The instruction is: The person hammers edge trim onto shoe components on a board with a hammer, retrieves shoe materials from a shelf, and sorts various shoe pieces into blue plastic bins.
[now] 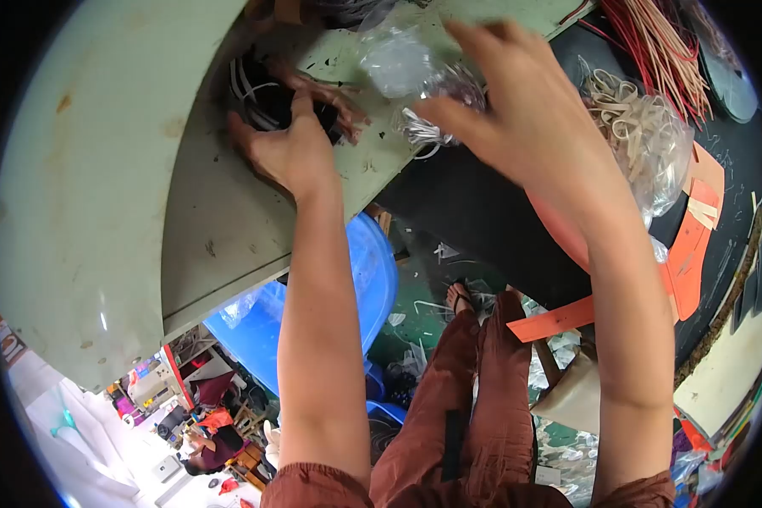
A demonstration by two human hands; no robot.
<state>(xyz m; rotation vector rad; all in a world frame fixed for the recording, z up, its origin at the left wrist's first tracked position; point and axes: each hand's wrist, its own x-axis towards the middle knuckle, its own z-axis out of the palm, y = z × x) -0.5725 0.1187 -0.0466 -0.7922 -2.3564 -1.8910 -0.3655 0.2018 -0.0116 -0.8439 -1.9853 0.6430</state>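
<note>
My left hand [292, 152] reaches over the pale green tabletop, its thumb and a finger on either side of a dark bundle [271, 100] with white cords. The other fingertips are hidden by the bundle. Brown strips [334, 95] lie against it near my thumb. Slightly blurred, my right hand [525, 106] hovers with thumb and fingers apart and nothing visible between them. Close to its fingers are a clear plastic bag [398, 63] and a bunch of white cords [425, 131] at the table's edge.
A black surface on the right carries a bag of beige bands [631, 127], red and tan strips [660, 55] and orange pieces [694, 245]. A raised green panel [102, 152] borders the left. Below are a blue plastic chair [372, 262] and my legs. Another person [216, 444] sits farther off.
</note>
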